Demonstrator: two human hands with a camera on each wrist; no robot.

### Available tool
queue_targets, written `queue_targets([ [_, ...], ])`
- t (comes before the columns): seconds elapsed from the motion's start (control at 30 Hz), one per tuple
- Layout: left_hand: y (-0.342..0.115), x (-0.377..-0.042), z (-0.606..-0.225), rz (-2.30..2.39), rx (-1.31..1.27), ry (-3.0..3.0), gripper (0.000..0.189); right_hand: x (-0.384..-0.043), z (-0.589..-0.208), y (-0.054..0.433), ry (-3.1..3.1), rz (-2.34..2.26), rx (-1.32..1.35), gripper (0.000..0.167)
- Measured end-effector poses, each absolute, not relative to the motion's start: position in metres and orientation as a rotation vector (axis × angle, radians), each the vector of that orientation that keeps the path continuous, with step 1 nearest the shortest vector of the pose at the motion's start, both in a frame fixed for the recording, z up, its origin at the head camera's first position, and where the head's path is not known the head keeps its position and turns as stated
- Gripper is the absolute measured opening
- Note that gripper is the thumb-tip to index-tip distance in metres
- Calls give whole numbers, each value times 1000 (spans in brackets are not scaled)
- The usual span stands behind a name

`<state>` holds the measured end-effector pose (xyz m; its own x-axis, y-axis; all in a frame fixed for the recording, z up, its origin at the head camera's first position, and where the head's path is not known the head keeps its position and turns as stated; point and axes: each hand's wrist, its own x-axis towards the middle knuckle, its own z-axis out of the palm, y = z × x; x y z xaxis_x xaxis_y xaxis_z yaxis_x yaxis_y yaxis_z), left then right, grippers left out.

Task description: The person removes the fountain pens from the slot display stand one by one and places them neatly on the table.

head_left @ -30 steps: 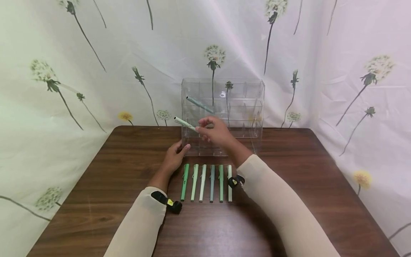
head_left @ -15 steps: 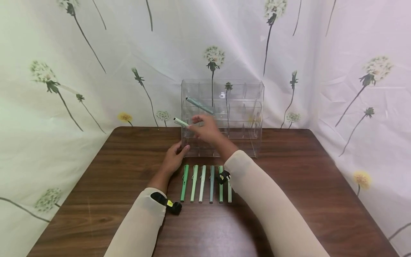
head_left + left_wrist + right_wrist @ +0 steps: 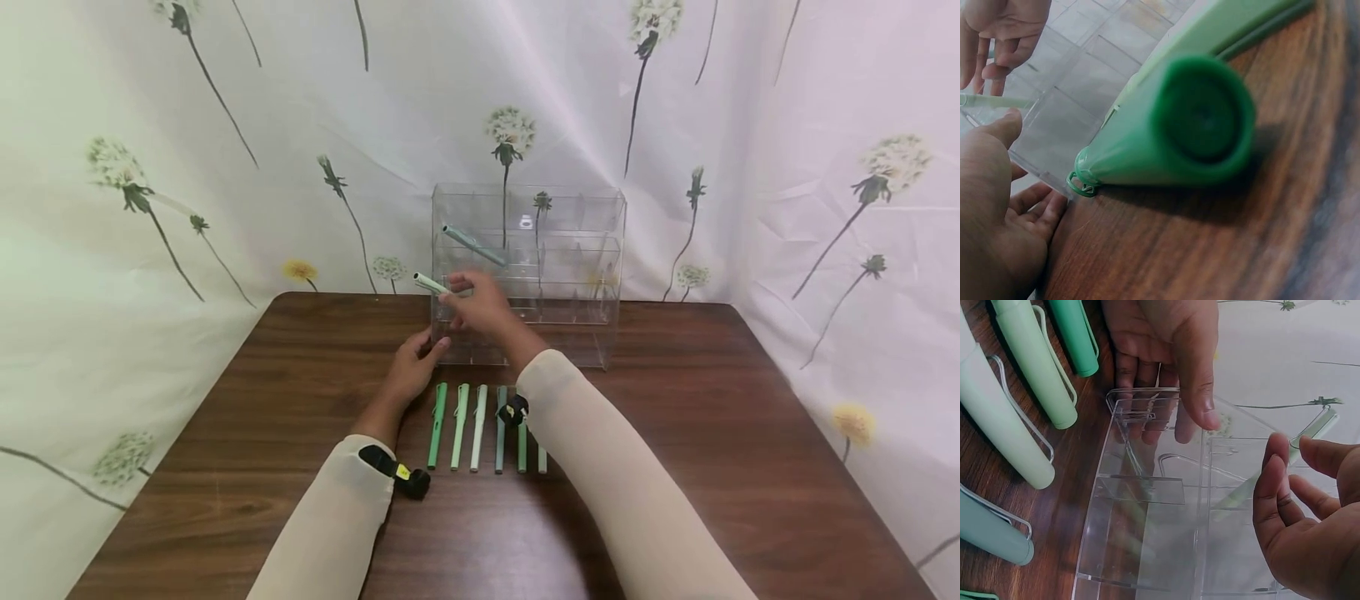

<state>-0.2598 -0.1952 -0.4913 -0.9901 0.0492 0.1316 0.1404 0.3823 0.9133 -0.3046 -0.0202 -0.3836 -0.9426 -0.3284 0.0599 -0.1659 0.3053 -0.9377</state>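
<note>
A clear acrylic organizer (image 3: 581, 322) with tiered compartments stands at the back of the table. My left hand (image 3: 411, 367) grips its lower left side, thumb in front and fingers behind. A pale green pen (image 3: 427, 283) slants in a left compartment, its end poking out to the upper left. My right hand (image 3: 483, 304) pinches this pen with the thumb tip on it; in the right wrist view the pen (image 3: 1319, 425) runs down behind the fingers. One tier higher, a teal pen (image 3: 472, 244) leans the same way.
Several green, white and grey-teal pens lie side by side in front of the organizer, the bright green pen (image 3: 437, 425) leftmost. My right wrist and sleeve cover part of the right-hand pens. A dandelion-print cloth (image 3: 360, 108) hangs behind the wooden table (image 3: 247, 467).
My right hand has shifted left along the pale green pen toward its raised end, while the pen stays about where it was. My left hand keeps its hold on the organizer.
</note>
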Motion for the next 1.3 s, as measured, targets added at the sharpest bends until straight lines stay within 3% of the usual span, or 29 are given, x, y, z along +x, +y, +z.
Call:
queue_targets([
  [1.3, -194, -265, -496, -1696, -163, -2545, 54, -300, -377, -34, 2691, -1526, -501, 31],
])
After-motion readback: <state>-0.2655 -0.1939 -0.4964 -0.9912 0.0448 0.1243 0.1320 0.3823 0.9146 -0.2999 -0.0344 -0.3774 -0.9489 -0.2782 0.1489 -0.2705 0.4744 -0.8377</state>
